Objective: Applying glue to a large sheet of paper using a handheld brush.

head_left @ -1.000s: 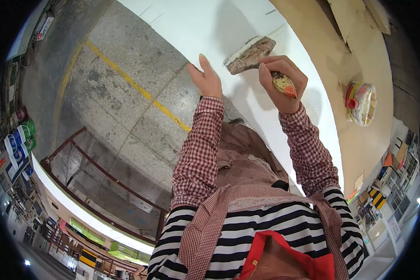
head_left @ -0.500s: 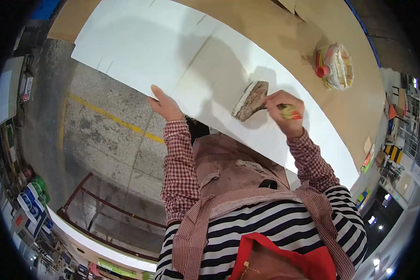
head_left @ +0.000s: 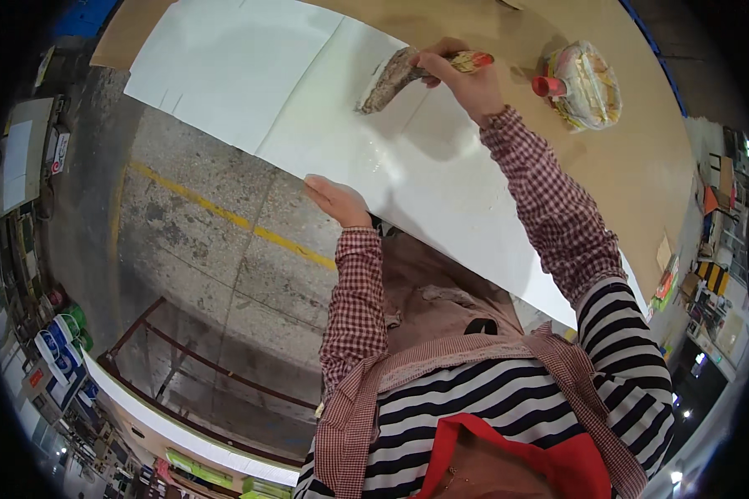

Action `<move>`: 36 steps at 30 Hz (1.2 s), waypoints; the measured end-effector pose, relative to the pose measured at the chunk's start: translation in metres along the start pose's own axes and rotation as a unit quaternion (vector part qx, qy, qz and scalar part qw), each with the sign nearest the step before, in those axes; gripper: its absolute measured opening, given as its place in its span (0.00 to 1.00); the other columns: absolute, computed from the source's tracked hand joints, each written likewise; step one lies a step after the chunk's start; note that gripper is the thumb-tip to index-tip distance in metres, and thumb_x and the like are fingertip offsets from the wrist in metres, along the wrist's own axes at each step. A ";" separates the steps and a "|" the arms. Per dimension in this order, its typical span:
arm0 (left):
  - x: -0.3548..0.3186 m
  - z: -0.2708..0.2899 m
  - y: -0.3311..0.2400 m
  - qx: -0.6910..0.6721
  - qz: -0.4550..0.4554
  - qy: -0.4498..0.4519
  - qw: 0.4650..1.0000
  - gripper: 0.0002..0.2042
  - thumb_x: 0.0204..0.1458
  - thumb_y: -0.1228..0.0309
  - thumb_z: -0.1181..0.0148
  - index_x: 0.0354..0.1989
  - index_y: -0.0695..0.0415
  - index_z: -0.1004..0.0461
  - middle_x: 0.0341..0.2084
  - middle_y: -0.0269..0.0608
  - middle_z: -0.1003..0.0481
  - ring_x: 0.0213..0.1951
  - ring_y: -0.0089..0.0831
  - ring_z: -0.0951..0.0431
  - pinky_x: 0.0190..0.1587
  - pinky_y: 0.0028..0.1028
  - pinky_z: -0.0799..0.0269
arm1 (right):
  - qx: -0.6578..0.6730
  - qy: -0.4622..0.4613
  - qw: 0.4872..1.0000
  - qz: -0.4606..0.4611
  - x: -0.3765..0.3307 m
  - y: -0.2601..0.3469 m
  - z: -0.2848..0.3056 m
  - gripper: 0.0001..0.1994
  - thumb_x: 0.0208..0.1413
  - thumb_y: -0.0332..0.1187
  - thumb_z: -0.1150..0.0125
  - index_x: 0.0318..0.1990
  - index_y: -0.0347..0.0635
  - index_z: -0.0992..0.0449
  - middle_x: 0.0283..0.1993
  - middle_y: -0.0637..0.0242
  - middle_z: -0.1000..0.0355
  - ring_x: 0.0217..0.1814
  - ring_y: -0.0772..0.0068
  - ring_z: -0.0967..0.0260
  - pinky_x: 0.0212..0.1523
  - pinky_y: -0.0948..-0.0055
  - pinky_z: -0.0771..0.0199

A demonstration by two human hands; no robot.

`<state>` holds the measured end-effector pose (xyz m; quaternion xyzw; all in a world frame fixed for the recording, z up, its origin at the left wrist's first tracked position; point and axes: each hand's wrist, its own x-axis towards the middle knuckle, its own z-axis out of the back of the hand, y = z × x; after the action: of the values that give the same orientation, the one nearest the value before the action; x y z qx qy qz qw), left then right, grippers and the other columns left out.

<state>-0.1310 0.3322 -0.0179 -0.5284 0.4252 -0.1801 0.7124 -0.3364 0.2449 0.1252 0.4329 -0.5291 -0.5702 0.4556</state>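
Observation:
A wide, flat paste brush (head_left: 391,81) with shaggy brown bristles tilts over the white sheet (head_left: 225,71), its whitish bristle edge on or just above the surface. My right hand (head_left: 468,81) is closed around its handle, whose red and yellow end sticks out past my fingers. My left hand (head_left: 339,202) is at the sheet's near edge, fingers stretched out and holding nothing. I cannot tell whether it touches the edge. Across the sheet runs a line or seam, and shiny wet spots lie to the right of it.
A cut-open plastic jug (head_left: 591,87) with a red cap and pale paste inside stands on the brown board (head_left: 649,158), right of my right hand. To the left is a concrete floor (head_left: 216,187) with a yellow line (head_left: 195,204). A brown metal frame (head_left: 216,370) stands lower left.
My right hand has carried the brush away from my body and leftward across the sheet. My left hand has shifted right along the near edge. The whole view has shifted slightly.

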 end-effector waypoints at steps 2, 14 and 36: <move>0.003 -0.002 0.008 -0.009 -0.010 -0.027 1.000 0.32 0.66 0.51 0.66 0.64 0.71 0.48 0.62 0.59 0.43 0.62 0.44 0.42 0.65 0.34 0.48 | -0.012 0.017 0.999 -0.038 0.001 -0.005 -0.002 0.08 0.52 0.31 0.36 0.30 0.33 0.23 0.27 0.68 0.26 0.27 0.82 0.30 0.29 0.80 0.26; 0.003 -0.003 0.020 -0.065 -0.066 0.002 0.996 0.27 0.67 0.55 0.66 0.55 0.73 0.41 0.52 0.58 0.36 0.54 0.38 0.36 0.61 0.30 0.45 | -0.070 -0.002 0.997 -0.026 -0.039 0.011 0.018 0.05 0.52 0.26 0.39 0.29 0.32 0.22 0.28 0.67 0.25 0.26 0.82 0.31 0.27 0.82 0.31; -0.077 0.003 0.052 -0.059 0.009 0.033 0.998 0.32 0.66 0.56 0.69 0.65 0.76 0.58 0.67 0.64 0.55 0.68 0.47 0.52 0.69 0.34 0.56 | -0.097 0.004 0.995 -0.033 -0.097 -0.028 0.090 0.05 0.52 0.26 0.38 0.26 0.35 0.24 0.27 0.66 0.26 0.28 0.82 0.31 0.28 0.81 0.31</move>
<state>-0.1827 0.4076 -0.0325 -0.5598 0.4629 -0.1655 0.6670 -0.4058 0.3596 0.1040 0.4060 -0.4553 -0.6316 0.4785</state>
